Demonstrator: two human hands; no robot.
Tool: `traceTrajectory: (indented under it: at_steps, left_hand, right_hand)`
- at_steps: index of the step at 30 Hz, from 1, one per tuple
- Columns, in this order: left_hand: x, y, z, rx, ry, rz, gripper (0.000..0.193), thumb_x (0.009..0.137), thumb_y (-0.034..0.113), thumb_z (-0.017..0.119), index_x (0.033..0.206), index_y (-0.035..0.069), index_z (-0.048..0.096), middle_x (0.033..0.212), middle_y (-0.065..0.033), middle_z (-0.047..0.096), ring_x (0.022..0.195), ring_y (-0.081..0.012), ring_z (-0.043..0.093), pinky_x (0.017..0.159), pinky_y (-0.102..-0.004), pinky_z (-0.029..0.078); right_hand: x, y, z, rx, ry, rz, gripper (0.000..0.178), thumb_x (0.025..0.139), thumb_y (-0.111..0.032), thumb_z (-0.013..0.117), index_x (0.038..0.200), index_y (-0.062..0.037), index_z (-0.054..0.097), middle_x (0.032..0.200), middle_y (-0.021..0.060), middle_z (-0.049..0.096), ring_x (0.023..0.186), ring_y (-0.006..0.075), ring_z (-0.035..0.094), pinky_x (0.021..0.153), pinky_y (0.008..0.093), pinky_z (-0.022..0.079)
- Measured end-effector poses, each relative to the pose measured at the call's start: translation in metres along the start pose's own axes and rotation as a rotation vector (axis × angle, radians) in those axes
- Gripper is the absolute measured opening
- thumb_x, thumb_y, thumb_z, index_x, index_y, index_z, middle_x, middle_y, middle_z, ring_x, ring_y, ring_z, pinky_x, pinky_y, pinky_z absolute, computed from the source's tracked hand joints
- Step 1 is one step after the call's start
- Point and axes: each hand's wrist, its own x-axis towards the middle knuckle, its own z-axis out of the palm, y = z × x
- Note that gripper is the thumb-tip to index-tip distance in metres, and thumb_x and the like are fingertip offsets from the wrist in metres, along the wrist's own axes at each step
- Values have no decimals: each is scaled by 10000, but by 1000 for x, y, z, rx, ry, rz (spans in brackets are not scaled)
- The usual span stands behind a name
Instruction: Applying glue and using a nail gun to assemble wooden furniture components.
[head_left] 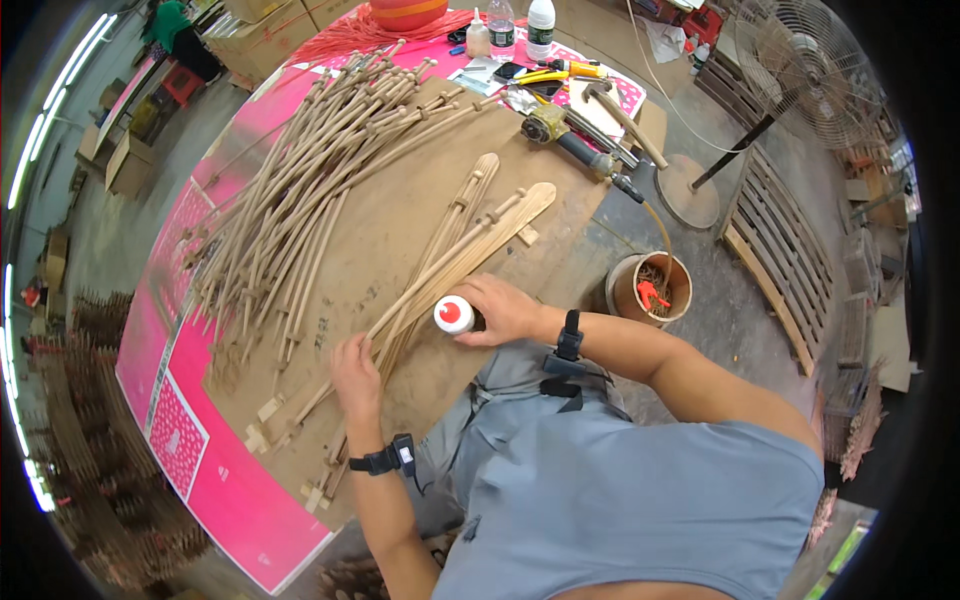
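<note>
My right hand (500, 308) is closed around a small white squeeze bottle with a red tip (455, 314), seen end-on. The fingers of my left hand (356, 378) are closed on a thin wooden rod (432, 272), which slants away to the upper right and carries small knobs near its far end. That rod lies along a flat, pale wooden slat with a rounded end (535, 205). Just left of it rests a similar slat (485, 172) with another knobbed rod. Both lie on a brown board (400, 205) covering the table.
Many knobbed rods (320, 180) are heaped on the left. At the far right are an air tool (575, 145), a hammer (640, 135) and bottles (502, 35). A bucket (625, 290), a pallet (780, 250) and a standing fan (805, 70) are on the right.
</note>
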Motion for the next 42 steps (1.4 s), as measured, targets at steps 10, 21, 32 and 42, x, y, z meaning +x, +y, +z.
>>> traceTrajectory:
  at_steps: [10,21,32,42]
  left_hand:
    - [2,-4,15,-29,-1,80,139,927,108,670,1056,58,690,1007,-154,666,977,-371,609,870,-470,489]
    - [0,2,11,-161,66,77,175,875,58,715,1045,51,756,938,-119,665,930,-325,616,820,-427,515]
    - [-1,-1,2,-212,78,54,195,858,23,701,1038,53,767,925,-100,677,908,-316,620,820,-423,513]
    - [-1,-1,-5,-207,36,36,206,903,29,663,1080,46,767,955,-119,676,942,-324,614,849,-421,508]
  right_hand:
    - [4,-5,4,-54,-28,37,659,720,-373,866,1235,-44,620,1169,203,643,1087,410,612,975,472,492]
    - [-2,6,8,-160,-4,2,728,698,-350,875,1263,-6,572,1190,219,625,1090,427,605,957,469,496]
    - [-1,4,9,-164,2,11,683,700,-339,862,1235,2,607,1195,221,625,1102,425,602,973,476,493]
    - [2,-3,7,-182,-1,33,642,718,-309,860,1242,-31,615,1227,218,634,1127,423,612,978,476,500]
